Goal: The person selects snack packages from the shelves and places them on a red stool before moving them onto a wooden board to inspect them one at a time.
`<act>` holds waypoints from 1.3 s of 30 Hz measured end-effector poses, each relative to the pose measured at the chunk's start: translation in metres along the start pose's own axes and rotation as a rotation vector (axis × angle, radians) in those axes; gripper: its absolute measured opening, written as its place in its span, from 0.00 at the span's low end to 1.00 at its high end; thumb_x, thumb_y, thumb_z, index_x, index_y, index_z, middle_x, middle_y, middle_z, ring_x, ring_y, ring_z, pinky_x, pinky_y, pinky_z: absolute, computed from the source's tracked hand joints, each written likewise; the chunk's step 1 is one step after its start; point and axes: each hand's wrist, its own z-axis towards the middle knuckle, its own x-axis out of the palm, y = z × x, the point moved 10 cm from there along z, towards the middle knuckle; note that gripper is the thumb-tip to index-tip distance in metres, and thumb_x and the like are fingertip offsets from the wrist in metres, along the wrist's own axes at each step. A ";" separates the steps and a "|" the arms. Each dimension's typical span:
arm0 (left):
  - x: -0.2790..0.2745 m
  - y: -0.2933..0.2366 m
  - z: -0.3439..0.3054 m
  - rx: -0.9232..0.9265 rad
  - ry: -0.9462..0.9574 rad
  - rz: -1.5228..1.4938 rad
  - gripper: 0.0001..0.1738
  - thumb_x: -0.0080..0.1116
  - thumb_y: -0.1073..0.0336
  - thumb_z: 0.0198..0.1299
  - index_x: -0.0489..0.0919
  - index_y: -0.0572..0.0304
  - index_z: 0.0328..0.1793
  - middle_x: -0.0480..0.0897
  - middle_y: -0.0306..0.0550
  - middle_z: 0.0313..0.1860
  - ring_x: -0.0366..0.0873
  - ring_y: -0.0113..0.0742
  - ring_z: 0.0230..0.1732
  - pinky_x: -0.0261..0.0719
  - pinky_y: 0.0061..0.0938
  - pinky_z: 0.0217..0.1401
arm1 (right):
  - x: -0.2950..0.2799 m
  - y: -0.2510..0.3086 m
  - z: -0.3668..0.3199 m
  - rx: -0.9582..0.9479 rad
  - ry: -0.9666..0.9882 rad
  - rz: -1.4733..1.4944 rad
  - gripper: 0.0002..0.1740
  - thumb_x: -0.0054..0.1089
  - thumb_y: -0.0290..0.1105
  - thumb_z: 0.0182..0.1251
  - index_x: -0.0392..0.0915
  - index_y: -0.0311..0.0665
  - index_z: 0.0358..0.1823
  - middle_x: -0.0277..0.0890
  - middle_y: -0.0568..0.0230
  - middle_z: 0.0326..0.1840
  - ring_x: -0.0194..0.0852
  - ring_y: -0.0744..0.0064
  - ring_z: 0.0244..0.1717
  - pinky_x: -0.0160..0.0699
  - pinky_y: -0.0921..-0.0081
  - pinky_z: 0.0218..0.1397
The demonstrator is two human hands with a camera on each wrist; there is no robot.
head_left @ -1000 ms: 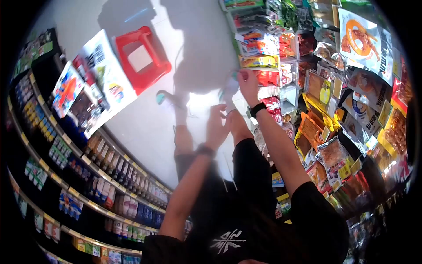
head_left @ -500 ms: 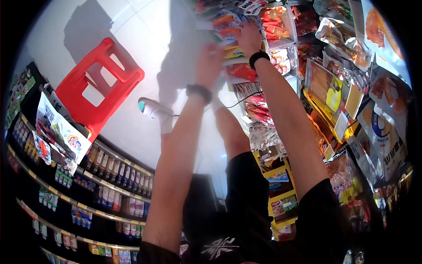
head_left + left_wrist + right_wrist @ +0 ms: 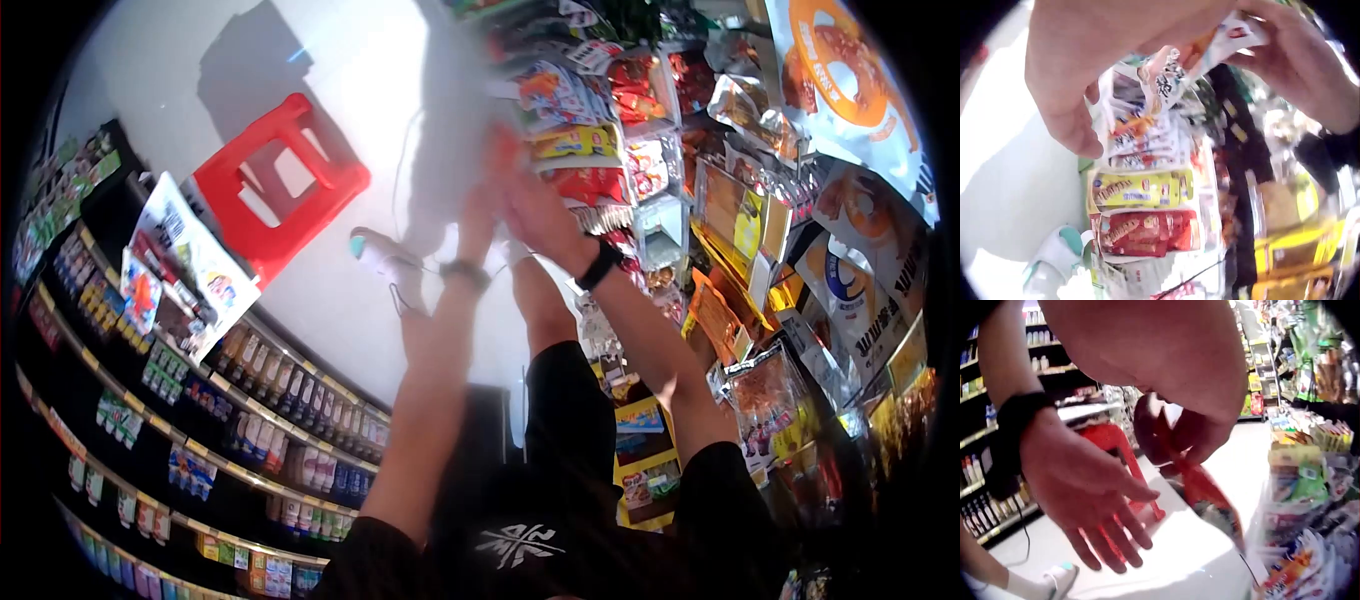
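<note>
My right hand (image 3: 540, 215) pinches a snack packet (image 3: 1172, 75), white and orange with dark printed characters in the left wrist view. In the right wrist view the packet's reddish side hangs below the fingers of the right hand (image 3: 1191, 434). Beside it in the head view is my left hand (image 3: 478, 215), blurred and overlapping it. The right wrist view shows that left hand (image 3: 1082, 481) with fingers extended and nothing in the palm. Under both hands, similar white-and-orange packets (image 3: 1141, 134) stand in a bin, next to yellow packets (image 3: 1138, 189) and red packets (image 3: 1141, 232).
A red plastic stool (image 3: 225, 205) stands on the pale floor to the left. Shelves of bottles and cartons (image 3: 310, 390) curve along the left side. Hanging snack bags (image 3: 850, 270) crowd the right. A large white bag (image 3: 185, 250) lies near the stool.
My right hand reached into the bin of packets half a second ago and has since drawn back toward me with a packet. The left hand has come back too. The head view has shifted.
</note>
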 end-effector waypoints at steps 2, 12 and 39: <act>-0.036 -0.023 -0.041 -0.120 -0.076 -0.379 0.34 0.39 0.40 0.70 0.60 0.55 0.73 0.75 0.41 0.52 0.73 0.30 0.47 0.73 0.28 0.49 | 0.015 0.051 -0.005 -0.048 0.063 0.213 0.11 0.47 0.34 0.68 0.71 0.31 0.41 0.75 0.47 0.33 0.77 0.48 0.35 0.75 0.60 0.40; -0.297 -0.170 -0.231 0.196 -0.557 -0.321 0.14 0.46 0.56 0.72 0.75 0.57 0.51 0.78 0.36 0.41 0.73 0.23 0.40 0.71 0.23 0.41 | 0.092 0.241 0.032 0.010 0.184 0.631 0.13 0.48 0.36 0.73 0.69 0.32 0.46 0.75 0.57 0.29 0.79 0.70 0.30 0.77 0.73 0.35; -0.673 -0.210 -0.249 0.611 -1.132 0.383 0.25 0.62 0.55 0.61 0.75 0.71 0.54 0.81 0.55 0.42 0.79 0.38 0.34 0.77 0.31 0.40 | 0.318 0.390 0.147 -0.204 -0.241 0.303 0.23 0.61 0.33 0.60 0.67 0.28 0.53 0.73 0.46 0.44 0.74 0.50 0.44 0.74 0.60 0.47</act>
